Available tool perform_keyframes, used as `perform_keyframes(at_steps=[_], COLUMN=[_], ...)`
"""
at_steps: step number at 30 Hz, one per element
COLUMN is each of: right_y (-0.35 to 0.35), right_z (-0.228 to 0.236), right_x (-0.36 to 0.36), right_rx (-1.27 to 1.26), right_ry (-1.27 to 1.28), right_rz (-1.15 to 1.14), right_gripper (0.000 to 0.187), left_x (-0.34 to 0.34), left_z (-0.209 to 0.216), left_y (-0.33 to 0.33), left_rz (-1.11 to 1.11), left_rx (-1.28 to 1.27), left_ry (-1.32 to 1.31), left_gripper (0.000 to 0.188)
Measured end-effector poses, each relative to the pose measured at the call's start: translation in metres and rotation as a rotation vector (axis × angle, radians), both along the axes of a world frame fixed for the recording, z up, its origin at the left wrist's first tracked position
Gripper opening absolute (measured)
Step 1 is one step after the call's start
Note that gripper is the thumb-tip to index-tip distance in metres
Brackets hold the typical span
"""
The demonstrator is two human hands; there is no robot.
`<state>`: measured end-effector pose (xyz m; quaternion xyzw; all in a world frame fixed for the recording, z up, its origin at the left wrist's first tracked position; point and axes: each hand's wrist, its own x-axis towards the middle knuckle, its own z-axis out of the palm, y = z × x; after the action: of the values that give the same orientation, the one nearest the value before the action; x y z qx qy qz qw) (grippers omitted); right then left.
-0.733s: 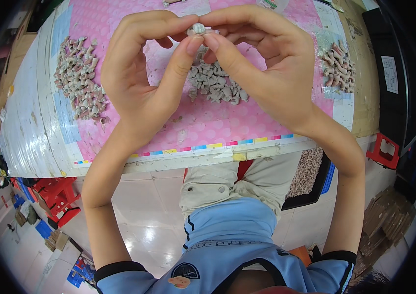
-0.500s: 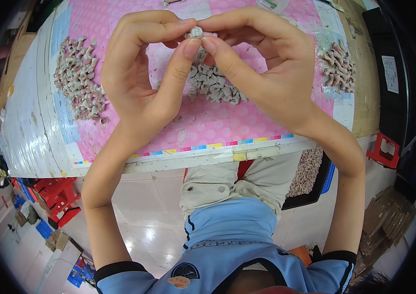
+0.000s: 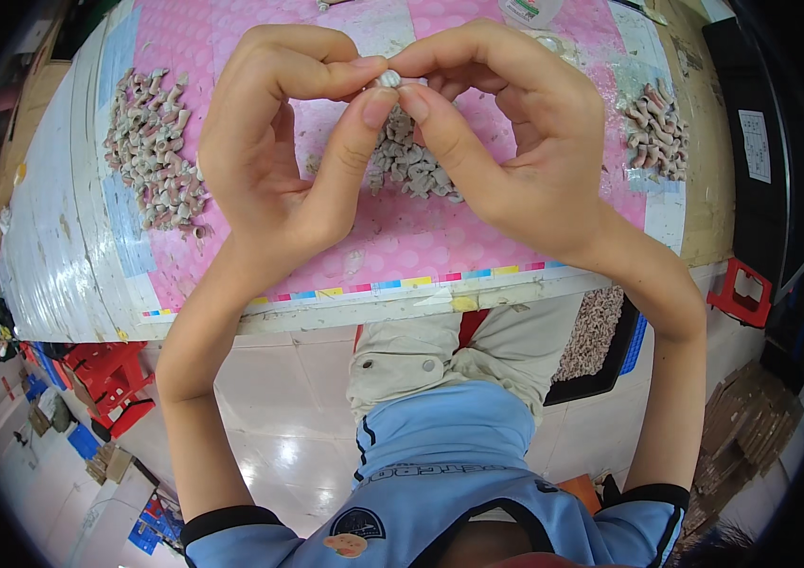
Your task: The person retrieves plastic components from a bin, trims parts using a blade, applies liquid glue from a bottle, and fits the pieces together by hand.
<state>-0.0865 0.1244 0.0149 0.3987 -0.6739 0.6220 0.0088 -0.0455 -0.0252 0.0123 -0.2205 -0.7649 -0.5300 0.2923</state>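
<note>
Holding one small white piece (image 3: 388, 79) pinched in left grip (image 3: 265, 166) and right grip (image 3: 546, 151), at upper middle of the frame.

right side: white sheet (image 3: 755, 145) on black panel (image 3: 771, 213), red stool (image 3: 741, 310) low beside it; brown cardboard stack (image 3: 750, 437) below, on pale tiled floor (image 3: 279, 388). left side: red stools (image 3: 104, 364) bunched together, blue box (image 3: 85, 442) near. top: clear tub (image 3: 530, 11), cut off.
</note>
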Motion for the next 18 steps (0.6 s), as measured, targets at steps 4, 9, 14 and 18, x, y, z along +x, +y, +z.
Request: perform_keyframes(at_steps=[4,9,14,18], right_y=[-0.0003,-0.0027,-0.0039,-0.0048], right_z=[-0.0052,-0.0036,-0.0030,0.0005], right_x=[0.0012,0.0004,-0.0019,-0.0026], right_rx=[-0.022,-0.169,-0.249,-0.249], right_ry=[-0.149,-0.460,-0.577,-0.592], right_rz=[0.030,0.118,0.202,0.214], right_gripper=[0.015,0.017,0.019,0.019], left_x=[-0.0012,-0.0007,-0.0032,-0.0035], left_z=[-0.0046,-0.0015,-0.0020,0.0009], left_y=[0.0028,0.0026,-0.0021,-0.0014], left_rz=[0.003,0.021,-0.024,-0.010], left_rx=[0.052,0.047,0.094,0.104], left_ry=[-0.002,-0.063,-0.142,-0.133], left_gripper=[0.015,0.018,0.022,0.019])
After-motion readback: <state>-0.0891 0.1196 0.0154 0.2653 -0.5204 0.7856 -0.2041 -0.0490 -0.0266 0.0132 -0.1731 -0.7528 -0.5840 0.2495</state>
